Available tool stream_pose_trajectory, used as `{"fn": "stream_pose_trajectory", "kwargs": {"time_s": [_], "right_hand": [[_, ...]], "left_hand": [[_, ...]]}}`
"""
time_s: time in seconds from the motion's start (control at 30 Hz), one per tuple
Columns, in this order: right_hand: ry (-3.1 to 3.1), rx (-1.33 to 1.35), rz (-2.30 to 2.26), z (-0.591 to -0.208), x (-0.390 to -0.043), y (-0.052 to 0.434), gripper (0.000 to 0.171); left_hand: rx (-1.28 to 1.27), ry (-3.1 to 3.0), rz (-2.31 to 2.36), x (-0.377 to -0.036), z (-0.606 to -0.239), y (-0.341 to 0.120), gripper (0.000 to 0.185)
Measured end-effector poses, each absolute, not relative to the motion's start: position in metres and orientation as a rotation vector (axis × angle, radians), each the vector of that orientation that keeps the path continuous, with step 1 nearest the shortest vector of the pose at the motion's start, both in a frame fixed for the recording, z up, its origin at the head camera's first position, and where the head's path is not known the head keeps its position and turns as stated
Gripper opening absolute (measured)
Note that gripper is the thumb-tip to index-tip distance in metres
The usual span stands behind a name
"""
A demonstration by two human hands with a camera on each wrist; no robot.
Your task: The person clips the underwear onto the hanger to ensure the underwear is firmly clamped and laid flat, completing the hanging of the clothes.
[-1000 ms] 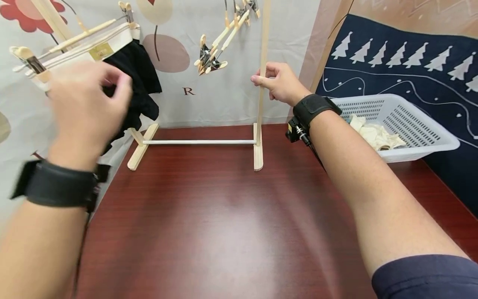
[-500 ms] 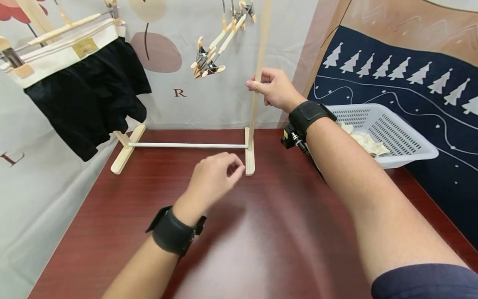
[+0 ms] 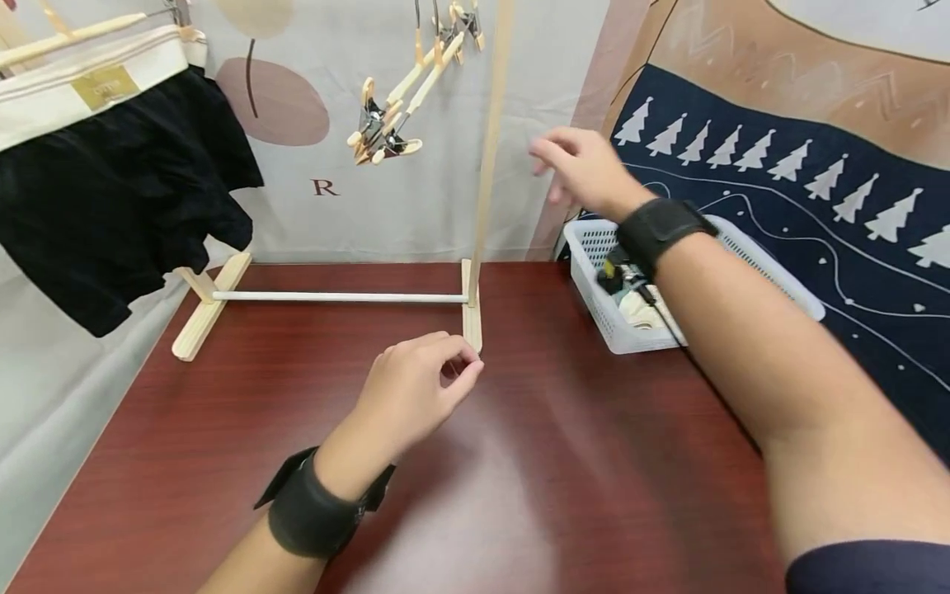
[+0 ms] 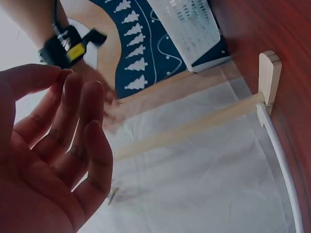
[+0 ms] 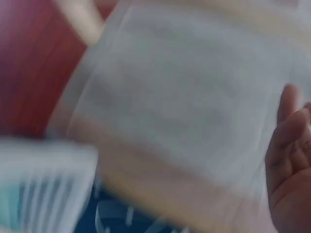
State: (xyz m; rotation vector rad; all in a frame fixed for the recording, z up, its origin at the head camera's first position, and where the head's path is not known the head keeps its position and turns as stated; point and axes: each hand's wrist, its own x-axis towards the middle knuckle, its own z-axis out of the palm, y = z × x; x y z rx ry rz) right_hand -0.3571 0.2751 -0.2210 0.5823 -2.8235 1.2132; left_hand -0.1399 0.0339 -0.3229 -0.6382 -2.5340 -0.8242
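Nearest the camera, on the dark red table (image 3: 519, 495), L hand (image 3: 416, 392) hovers low w/ fingers loosely curled, thumb and forefinger close together, holding nothing; wrist view shows the palm (image 4: 43, 160) relaxed, fingers slightly bent. It sits just in front of the near foot (image 3: 472, 318) of the wooden drying rack, not touching as far as visible. Rack's right upright (image 3: 486, 148) rises from that foot; white crossbar (image 3: 337, 296) runs left to the other foot (image 3: 200, 318). R hand (image 3: 582, 169) is raised to the right of the upright, apart from it, fingers spread and empty; motion-blurred, esp. in wrist view. Below R wrist: white plastic basket (image 3: 594, 285) at table's right edge, pale cloth (image 3: 640, 311) inside. Farther back: black shorts (image 3: 111, 198) w/ white waistband clipped to a hanger at upper left; bunch of empty clip hangers (image 3: 393, 107) hanging top centre, against printed backdrop (image 3: 779, 165).
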Motion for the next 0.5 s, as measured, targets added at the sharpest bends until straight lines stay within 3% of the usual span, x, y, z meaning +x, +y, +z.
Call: {"fn": "stream_pose_trajectory", "kwargs": {"time_s": [0.13, 0.27, 0.5], "right_hand": [[-3.112, 0.491, 0.551, -0.233, -0.358, 0.338, 0.033], [-3.377, 0.542, 0.002, -0.266, -0.359, 0.387, 0.048], [-3.521, 0.45, -0.227, -0.308, -0.346, 0.427, 0.072]], "left_hand": [[-0.676, -2.52, -0.827, -0.133, -0.324, 0.034, 0.012], [-0.724, -2.504, -0.805, -0.128, -0.325, 0.034, 0.011], [-0.783, -2.489, -0.784, -0.122, -0.326, 0.038, 0.012]]}}
